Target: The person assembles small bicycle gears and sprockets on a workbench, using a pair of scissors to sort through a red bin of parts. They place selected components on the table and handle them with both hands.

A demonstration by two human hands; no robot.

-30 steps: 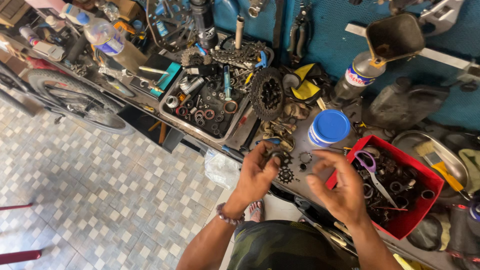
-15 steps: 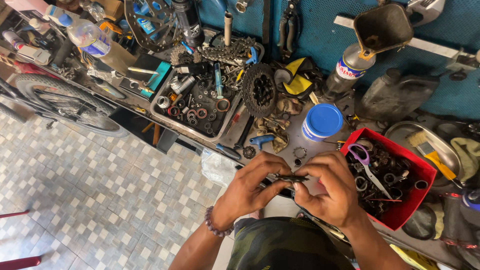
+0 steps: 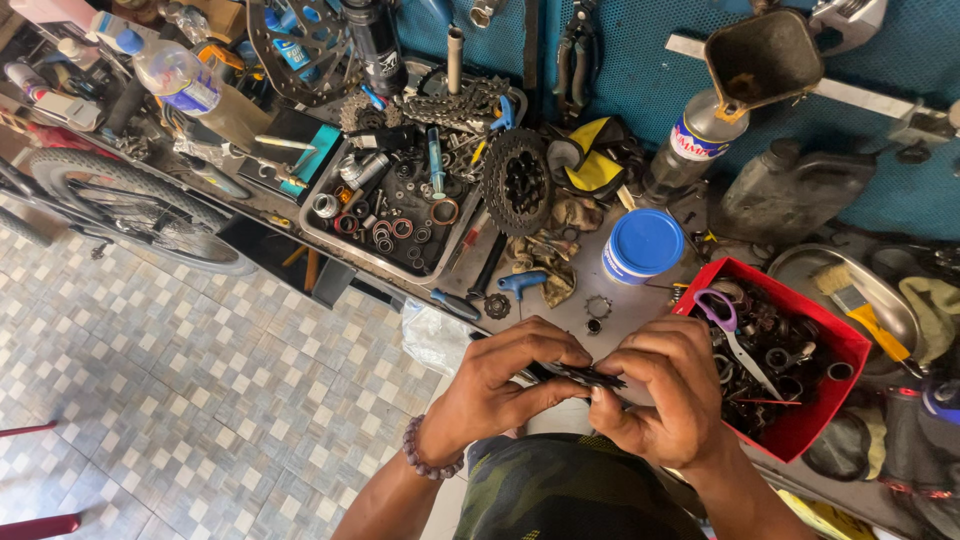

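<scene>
Both hands, left hand [image 3: 500, 385] and right hand [image 3: 668, 400], pinch a small dark sprocket [image 3: 583, 376] between closed fingers just above the counter [image 3: 620, 315] edge. It looks stiff, light, greasy; best held by its toothed rim.

Just beyond my right hand [image 3: 665, 400] stands a round white tub with a blue lid [image 3: 642, 246]. Farther up from it leans a silver spray can [image 3: 690, 145] with a white label banded in red and blue. Far off to my upper left lies a clear plastic bottle [image 3: 170, 72] with a blue cap and a blue label. At the far left edge sits a small white bottle [image 3: 22, 76] with a red band.
</scene>
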